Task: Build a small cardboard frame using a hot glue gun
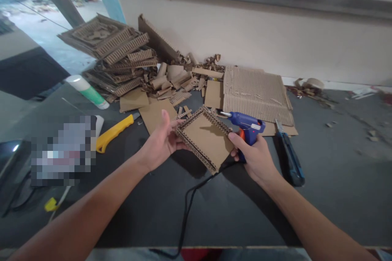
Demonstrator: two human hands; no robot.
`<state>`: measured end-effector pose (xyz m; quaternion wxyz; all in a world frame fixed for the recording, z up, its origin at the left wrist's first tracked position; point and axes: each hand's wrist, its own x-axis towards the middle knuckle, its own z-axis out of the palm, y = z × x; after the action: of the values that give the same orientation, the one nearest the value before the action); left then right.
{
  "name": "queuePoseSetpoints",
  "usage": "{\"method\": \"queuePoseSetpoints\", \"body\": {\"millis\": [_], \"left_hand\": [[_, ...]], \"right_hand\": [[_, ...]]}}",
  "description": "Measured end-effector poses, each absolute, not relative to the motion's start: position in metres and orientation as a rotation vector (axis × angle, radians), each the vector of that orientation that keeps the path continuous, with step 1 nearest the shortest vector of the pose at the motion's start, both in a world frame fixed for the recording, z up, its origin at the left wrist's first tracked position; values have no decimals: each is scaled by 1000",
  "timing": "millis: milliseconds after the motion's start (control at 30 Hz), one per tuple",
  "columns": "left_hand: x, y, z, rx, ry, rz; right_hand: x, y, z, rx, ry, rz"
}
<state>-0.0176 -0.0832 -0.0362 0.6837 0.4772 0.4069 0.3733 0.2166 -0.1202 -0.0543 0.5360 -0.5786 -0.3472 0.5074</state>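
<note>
A square cardboard tray (pixel 206 136) with low corrugated walls along its edges is held tilted above the dark table. My left hand (pixel 161 142) supports its left corner, fingers at and under the edge, thumb raised off it. My right hand (pixel 255 155) is wrapped round the handle of a blue hot glue gun (pixel 249 124) with an orange trigger. The right thumb also presses the tray's right corner. The gun's metal nozzle points left, over the tray's far side. A black cord (pixel 188 200) hangs below.
A tall stack of cardboard frames (pixel 122 53) stands at back left, beside cardboard scraps (pixel 176 77). Corrugated sheets (pixel 257 94) lie behind the glue gun. A yellow cutter (pixel 116 130), a blue cutter (pixel 289 155) and a white-green tube (pixel 88 91) lie around. The wall closes the back.
</note>
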Motion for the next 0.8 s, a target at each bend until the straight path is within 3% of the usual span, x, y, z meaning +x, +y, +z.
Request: {"method": "queuePoseSetpoints", "body": {"millis": [300,533,800], "left_hand": [[-9,-90,-33,1092,1011,826],[-26,-71,-27,1038,1199,1253],[-21,-77,-26,1105,1230,1156]], "right_hand": [[216,-120,-59,-1334,-907,1264],[236,-114,-56,-1551,-1196,787],[220,-114,-65,-1893,-1547,573]]}}
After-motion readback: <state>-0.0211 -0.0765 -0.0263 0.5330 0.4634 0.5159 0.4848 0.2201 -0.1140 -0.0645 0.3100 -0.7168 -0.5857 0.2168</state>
